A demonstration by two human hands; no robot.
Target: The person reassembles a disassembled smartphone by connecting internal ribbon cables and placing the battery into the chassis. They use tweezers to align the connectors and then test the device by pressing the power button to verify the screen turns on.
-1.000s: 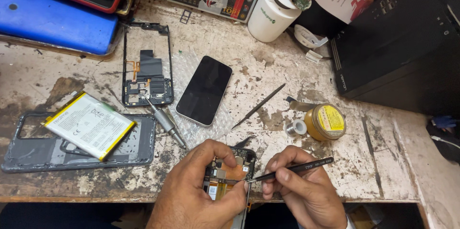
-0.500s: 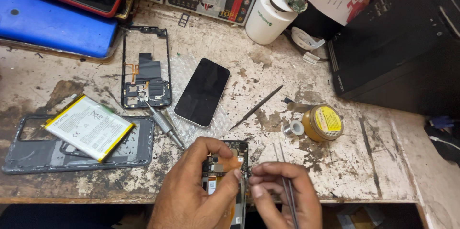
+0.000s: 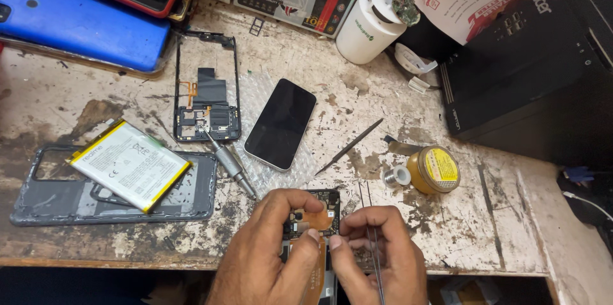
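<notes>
My left hand (image 3: 271,247) grips an opened phone (image 3: 319,209) at the near edge of the workbench, thumb and fingers around its exposed black board and orange flex cable. My right hand (image 3: 377,254) holds thin metal tweezers (image 3: 375,267) that now point toward me, while its fingertips press on the phone next to my left thumb. The lower part of the phone is hidden by both hands.
On the stained bench (image 3: 485,228) lie a black-screened phone (image 3: 281,123), a bare phone frame (image 3: 207,88), a screwdriver (image 3: 227,161), a white battery (image 3: 128,164) on a grey back cover (image 3: 57,200), a thin spudger (image 3: 348,147), a yellow flux tin (image 3: 434,169), a white jar (image 3: 367,24) and a black case (image 3: 523,56).
The tweezers swung from pointing right across the bench to pointing down toward me. My right fingertips moved onto the phone beside my left thumb.
</notes>
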